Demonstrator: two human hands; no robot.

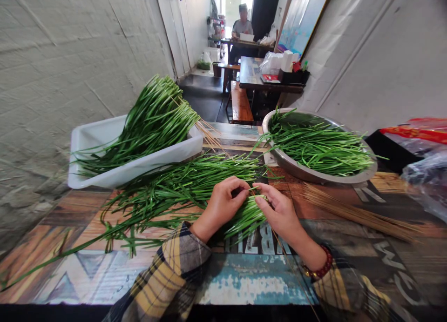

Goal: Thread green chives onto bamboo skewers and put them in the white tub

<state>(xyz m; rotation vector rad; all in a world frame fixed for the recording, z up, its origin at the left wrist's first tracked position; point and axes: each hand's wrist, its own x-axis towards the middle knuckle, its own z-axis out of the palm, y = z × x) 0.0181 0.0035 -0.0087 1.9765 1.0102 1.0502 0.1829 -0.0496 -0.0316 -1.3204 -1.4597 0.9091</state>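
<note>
My left hand (223, 203) is closed in a pinch, thumb against forefinger, on the pale stem ends of garlic chives. Close beside it, my right hand (281, 212) has its thumb and bent fingers closed around a thin bamboo skewer (295, 273), which slants down toward the table's front edge. The skewer's tip is hidden at the fingertips among the stems. Beneath both hands lies a small bunch of garlic chives (246, 219). Just behind, a larger loose pile of garlic chives (195, 177) spreads leftward over the table.
At back left, a white plastic tub (139, 166) holds skewered chives (157, 112). A metal basin (324, 175) of loose chives stands at back right. Spare bamboo skewers (359, 212) lie before it, near a plastic bag (429, 177). A person (242, 24) sits at a far table.
</note>
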